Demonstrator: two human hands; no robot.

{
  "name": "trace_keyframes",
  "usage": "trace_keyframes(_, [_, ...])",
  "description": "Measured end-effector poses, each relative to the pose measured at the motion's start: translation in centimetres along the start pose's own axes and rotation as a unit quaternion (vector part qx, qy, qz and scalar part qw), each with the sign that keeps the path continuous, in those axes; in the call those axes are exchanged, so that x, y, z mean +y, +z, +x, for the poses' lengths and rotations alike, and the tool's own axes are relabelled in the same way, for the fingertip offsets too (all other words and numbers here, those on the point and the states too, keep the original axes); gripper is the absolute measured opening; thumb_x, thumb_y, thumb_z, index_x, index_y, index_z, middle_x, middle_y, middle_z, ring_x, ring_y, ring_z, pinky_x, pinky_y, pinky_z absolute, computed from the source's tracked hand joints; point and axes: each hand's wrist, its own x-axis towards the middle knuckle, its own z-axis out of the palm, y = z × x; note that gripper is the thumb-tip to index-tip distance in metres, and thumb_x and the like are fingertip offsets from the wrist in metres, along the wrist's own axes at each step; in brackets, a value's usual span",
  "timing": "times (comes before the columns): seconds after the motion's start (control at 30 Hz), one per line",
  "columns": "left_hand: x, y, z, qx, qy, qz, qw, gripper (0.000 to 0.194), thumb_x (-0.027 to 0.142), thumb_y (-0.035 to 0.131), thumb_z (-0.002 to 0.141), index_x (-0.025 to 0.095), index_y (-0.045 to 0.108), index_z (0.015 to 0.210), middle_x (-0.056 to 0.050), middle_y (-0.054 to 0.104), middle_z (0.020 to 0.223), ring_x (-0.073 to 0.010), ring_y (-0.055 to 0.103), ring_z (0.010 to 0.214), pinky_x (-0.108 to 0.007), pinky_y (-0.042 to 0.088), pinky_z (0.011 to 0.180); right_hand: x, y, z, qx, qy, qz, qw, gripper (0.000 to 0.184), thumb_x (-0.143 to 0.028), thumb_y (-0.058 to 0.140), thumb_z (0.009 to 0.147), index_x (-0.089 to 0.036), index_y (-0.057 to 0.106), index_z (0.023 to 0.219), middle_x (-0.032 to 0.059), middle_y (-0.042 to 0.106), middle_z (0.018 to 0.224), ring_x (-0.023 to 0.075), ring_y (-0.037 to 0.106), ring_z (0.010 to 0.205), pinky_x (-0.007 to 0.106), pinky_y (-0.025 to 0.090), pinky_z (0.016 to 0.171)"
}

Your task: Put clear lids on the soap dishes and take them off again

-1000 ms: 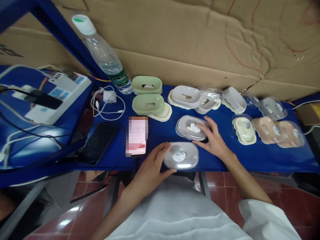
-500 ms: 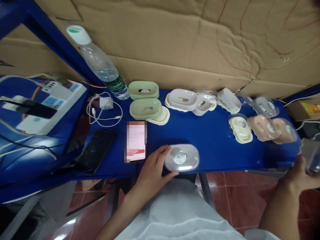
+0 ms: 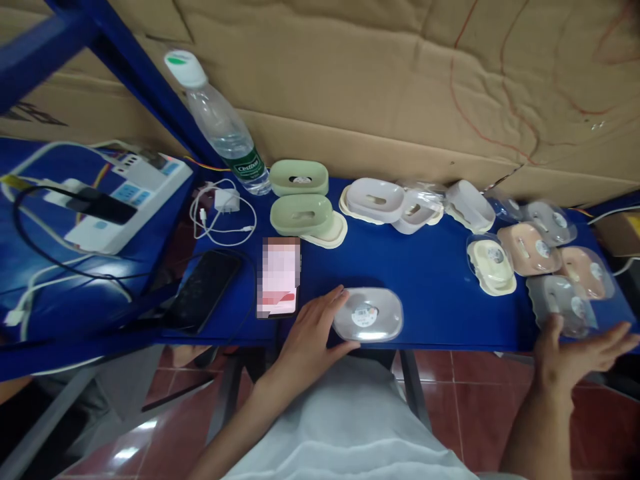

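Note:
My left hand grips the left end of a grey soap box at the table's front edge, thumb and fingers on either side. The box has a clear lid with a round sticker on top. On the right, my right hand is open with its fingers spread, its thumb by a grey soap box with a clear cover. Behind that box lie two peach soap boxes, another grey covered one and a cream one.
Green soap trays and grey trays line the back near a cardboard wall. A water bottle, a white charger cable, a lit phone, a dark phone and a power strip are on the left.
My right hand has moved left from the far right edge, put the grey soap box down on the table and opened. My left hand stays on its box. The view has shifted slightly.

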Motion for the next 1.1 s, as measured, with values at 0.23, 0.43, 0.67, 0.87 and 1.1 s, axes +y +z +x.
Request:
trace_keyframes(0.23, [0.0,0.4,0.8,-0.015,-0.001,-0.031,0.999,0.097,0.030,0.086,0.091,0.038,0.027,0.167,-0.009,0.043,0.174,-0.0311,0.044,0.159,-0.054,0.038,0.130,-21.6,-2.1,-6.3,-0.301,-0.383,0.224,0.844,0.097,-0.067,0.072,0.093,-0.036,0.027,0.173,0.0176,0.041,0.171,0.0463,0.041,0.157,0.075,0.046,0.117])
trace_keyframes(0.43, [0.7,0.6,1.4,-0.046,0.024,-0.025,0.998,0.099,0.033,0.072,0.102,0.035,0.004,0.174,-0.014,0.023,0.181,-0.0319,0.028,0.167,-0.054,0.031,0.133,-27.1,-0.6,-8.7,-0.391,-0.431,0.224,0.782,0.084,-0.043,0.071,0.101,-0.037,0.028,0.172,0.0155,0.041,0.172,0.0363,0.048,0.155,0.057,0.055,0.117])
trace_keyframes(0.67, [0.8,1.4,1.2,-0.023,0.041,0.043,0.998,0.070,0.033,0.060,0.108,0.032,0.026,0.169,-0.013,0.038,0.175,-0.0311,0.037,0.162,-0.058,0.032,0.131,-16.6,-4.1,-6.6,-0.172,-0.201,0.194,0.945,0.087,-0.054,0.082,0.089,-0.026,0.047,0.163,0.0193,0.054,0.160,0.0449,0.054,0.147,0.070,0.049,0.117])
trace_keyframes(0.87, [0.7,1.8,1.5,0.018,0.060,0.078,0.995,0.048,0.026,0.054,0.109,0.028,0.048,0.157,-0.012,0.049,0.166,-0.0298,0.047,0.155,-0.055,0.040,0.127,-9.6,-6.0,-6.8,0.002,-0.008,-0.005,1.000,0.096,-0.062,0.086,0.081,-0.023,0.052,0.162,0.0264,0.052,0.159,0.0546,0.049,0.148,0.074,0.043,0.120])
trace_keyframes(1.1, [0.8,2.0,1.2,0.035,0.066,0.088,0.993,0.041,0.020,0.055,0.107,0.029,0.060,0.146,-0.010,0.049,0.166,-0.0307,0.049,0.153,-0.057,0.045,0.125,-9.9,-2.9,-7.1,-0.027,0.016,-0.011,0.999,0.105,-0.076,0.077,0.082,-0.010,0.053,0.159,0.0315,0.050,0.159,0.0565,0.049,0.147,0.077,0.044,0.114])
